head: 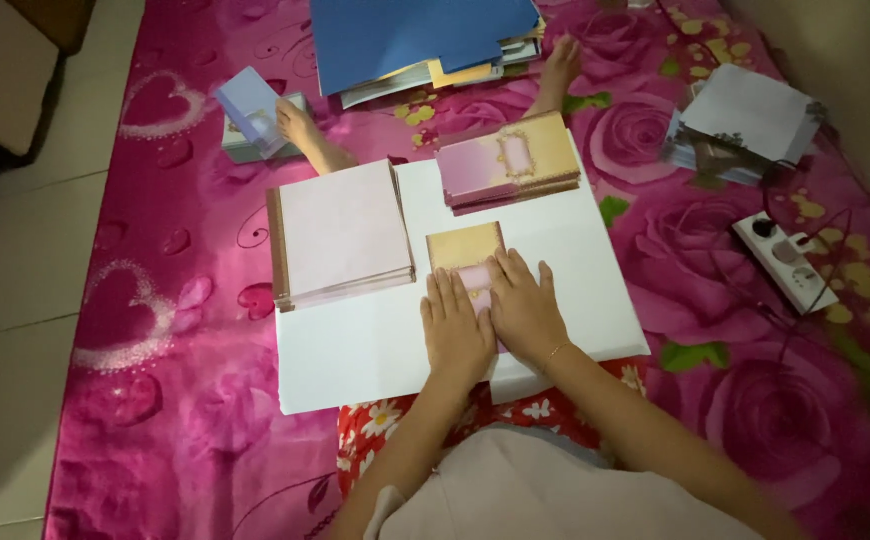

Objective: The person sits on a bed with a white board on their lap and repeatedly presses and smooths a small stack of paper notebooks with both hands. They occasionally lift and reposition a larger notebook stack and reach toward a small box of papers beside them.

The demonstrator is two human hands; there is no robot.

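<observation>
Gold-and-pink card (464, 250) lies on the white board (355, 350) across my lap, and I press my left hand (455, 335) and right hand (525, 310) flat on its near edge, fingers spread, side by side, with a pale pink sheet stack (343, 232) left and a matching card pile (508, 160) beyond.

Your card (463, 250) lies flat on the white board (375, 340), just in front of your lap. It is gold at the far edge and fades to pink toward you, with a pale framed panel partly showing. Your hands cover its near half, so you see only the far part, square to you.
</observation>
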